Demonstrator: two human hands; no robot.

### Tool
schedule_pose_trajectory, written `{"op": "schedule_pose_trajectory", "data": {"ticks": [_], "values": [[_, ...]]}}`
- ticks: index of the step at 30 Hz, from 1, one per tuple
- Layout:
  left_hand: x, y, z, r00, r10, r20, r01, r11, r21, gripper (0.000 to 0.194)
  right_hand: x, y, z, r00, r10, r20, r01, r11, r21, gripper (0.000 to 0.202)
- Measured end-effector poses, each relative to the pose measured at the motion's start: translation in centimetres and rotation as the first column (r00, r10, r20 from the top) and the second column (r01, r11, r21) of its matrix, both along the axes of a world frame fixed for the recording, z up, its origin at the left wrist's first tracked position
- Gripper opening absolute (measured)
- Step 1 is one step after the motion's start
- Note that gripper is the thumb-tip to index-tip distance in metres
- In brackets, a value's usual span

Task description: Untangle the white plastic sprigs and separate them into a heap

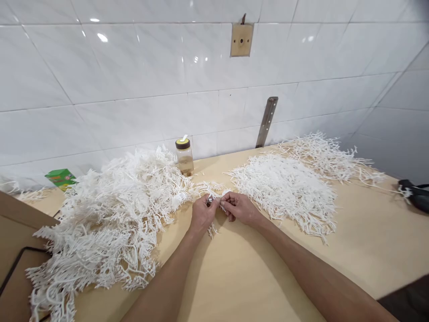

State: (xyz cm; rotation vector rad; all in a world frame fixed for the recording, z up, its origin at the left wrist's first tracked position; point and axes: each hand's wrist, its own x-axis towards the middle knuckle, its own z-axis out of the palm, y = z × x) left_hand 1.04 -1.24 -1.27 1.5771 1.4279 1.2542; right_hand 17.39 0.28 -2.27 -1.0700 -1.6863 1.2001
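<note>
My left hand (203,213) is closed around a white branching strand (212,230), whose frayed end hangs below the fingers. Something small and dark shows between its thumb and forefinger, too little to name. Pinching at the same piece from the other side is my right hand (240,208), its fingertips nearly touching the left thumb. To the left spreads a big tangled heap of white branching strands (117,214). A flatter pile of similar white strands (288,188) lies right of my hands, with a looser bunch (330,156) behind it.
A clear jar with a dark lid (185,157) stands near the wall. The green packet (60,178) is at the far left, above a cardboard box (20,237). A metal bracket (267,121) leans on the tiled wall, and a black object (415,197) sits at the right edge.
</note>
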Motion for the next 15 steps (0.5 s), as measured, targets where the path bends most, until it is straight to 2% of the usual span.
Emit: {"op": "schedule_pose_trajectory", "data": {"ticks": [10, 15], "values": [[-0.1, -0.3, 0.3, 0.997, 0.057, 0.056, -0.058, 0.998, 0.010, 0.036, -0.6, -0.8, 0.9, 1.000, 0.021, -0.023, -0.023, 0.999, -0.047, 0.028], [-0.5, -0.4, 0.1, 0.979, -0.015, 0.202, 0.022, 0.999, -0.032, 0.038, -0.9, -1.4, 1.5, 0.998, 0.036, -0.056, -0.039, 0.997, -0.060, 0.030]]}}
